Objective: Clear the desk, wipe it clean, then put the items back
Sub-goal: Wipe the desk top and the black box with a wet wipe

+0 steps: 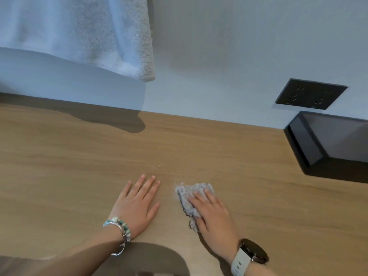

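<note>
The right hand (213, 212) presses flat-fingered on the cloth (191, 194); the left hand (137, 204) rests spread and empty on the tabletop (69, 166). Ungripped, the cloth could slip free mid-stroke.

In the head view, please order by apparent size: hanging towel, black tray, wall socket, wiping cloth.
1. hanging towel
2. black tray
3. wall socket and wiping cloth: alike; the right hand covers part of the cloth, so not ranked.

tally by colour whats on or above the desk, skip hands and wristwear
black: 2, tray and wall socket
white: 1, hanging towel
grey: 1, wiping cloth
total: 4
</note>
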Demonstrator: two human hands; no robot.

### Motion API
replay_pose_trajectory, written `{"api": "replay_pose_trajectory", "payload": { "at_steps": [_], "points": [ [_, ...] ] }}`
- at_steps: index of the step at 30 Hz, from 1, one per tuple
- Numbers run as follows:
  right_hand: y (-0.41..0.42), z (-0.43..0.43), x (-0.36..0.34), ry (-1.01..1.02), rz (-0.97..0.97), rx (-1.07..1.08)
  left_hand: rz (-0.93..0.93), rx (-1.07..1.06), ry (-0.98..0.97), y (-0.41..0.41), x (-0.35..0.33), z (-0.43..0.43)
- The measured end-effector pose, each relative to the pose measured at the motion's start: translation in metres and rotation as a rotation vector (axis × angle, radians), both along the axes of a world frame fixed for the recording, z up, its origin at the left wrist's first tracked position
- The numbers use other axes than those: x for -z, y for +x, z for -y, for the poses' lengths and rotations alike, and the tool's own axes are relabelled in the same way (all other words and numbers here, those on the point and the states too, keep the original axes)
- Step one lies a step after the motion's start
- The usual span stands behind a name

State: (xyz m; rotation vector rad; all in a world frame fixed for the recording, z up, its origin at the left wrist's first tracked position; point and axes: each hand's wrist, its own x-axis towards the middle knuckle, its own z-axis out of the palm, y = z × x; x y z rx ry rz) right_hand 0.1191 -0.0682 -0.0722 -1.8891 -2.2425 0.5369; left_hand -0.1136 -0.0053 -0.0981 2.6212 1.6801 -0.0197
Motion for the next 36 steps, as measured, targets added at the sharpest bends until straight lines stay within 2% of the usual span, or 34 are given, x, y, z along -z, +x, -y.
{"api": "replay_pose_trajectory", "payload": {
  "at_steps": [2, 3, 5, 7, 9, 13, 15, 16, 20, 21, 22, 24, 26, 27, 29, 33, 34, 35, 36],
  "points": [
    [0.030, -0.010, 0.005, 0.085, -0.025, 0.145, -0.013, 0.039, -0.009, -0.009, -0.003, -0.002],
    [0.048, -0.014, 0.006, 0.119, -0.021, 0.294, -0.011, 0.044, -0.012, -0.013, -0.005, -0.002],
    [0.072, -0.024, 0.005, 0.068, 0.068, 0.531, 0.001, 0.016, 0.004, -0.018, -0.003, -0.002],
    [0.060, -0.031, 0.004, 0.058, 0.128, 0.614, 0.025, -0.046, 0.051, -0.018, 0.000, -0.003],
    [0.021, -0.033, 0.002, 0.124, 0.080, 0.515, 0.037, -0.115, 0.070, -0.017, 0.002, -0.004],
    [-0.051, -0.018, -0.002, 0.088, -0.019, -0.088, 0.013, -0.123, 0.074, -0.019, 0.006, -0.004],
    [-0.040, -0.025, -0.007, 0.142, 0.047, -0.225, 0.032, -0.104, 0.082, -0.023, 0.005, -0.006],
    [-0.023, -0.034, -0.004, 0.174, 0.066, -0.192, 0.042, -0.093, 0.095, -0.025, 0.005, -0.006],
    [0.036, -0.073, -0.007, -0.001, 0.042, 0.373, 0.044, -0.074, 0.090, -0.032, 0.000, -0.011],
    [0.030, -0.078, -0.006, 0.016, 0.036, 0.434, 0.040, -0.078, 0.077, -0.032, -0.001, -0.012],
    [0.015, -0.078, -0.007, 0.049, 0.054, 0.388, 0.033, -0.080, 0.068, -0.032, -0.001, -0.013],
    [-0.028, -0.062, -0.002, 0.144, 0.048, 0.097, 0.033, -0.097, 0.069, -0.031, 0.002, -0.020],
    [-0.062, -0.039, -0.004, 0.114, 0.064, -0.217, 0.051, -0.152, 0.058, -0.032, 0.003, -0.032],
    [-0.063, -0.036, -0.008, 0.108, 0.085, -0.274, 0.055, -0.179, 0.032, -0.031, -0.001, -0.038],
    [-0.040, -0.054, -0.013, 0.080, 0.055, -0.233, 0.057, -0.202, -0.007, -0.027, -0.007, -0.048],
    [0.016, -0.097, -0.005, 0.059, 0.088, 0.328, 0.036, -0.232, -0.040, -0.018, -0.005, -0.054],
    [0.011, -0.101, -0.003, 0.072, 0.093, 0.387, 0.031, -0.236, -0.042, -0.016, -0.005, -0.057],
    [-0.001, -0.101, -0.001, 0.082, 0.120, 0.346, 0.033, -0.235, -0.046, -0.015, -0.005, -0.060],
    [-0.018, -0.097, 0.003, 0.105, 0.116, 0.217, 0.044, -0.230, -0.050, -0.014, -0.005, -0.063]
  ]
}}
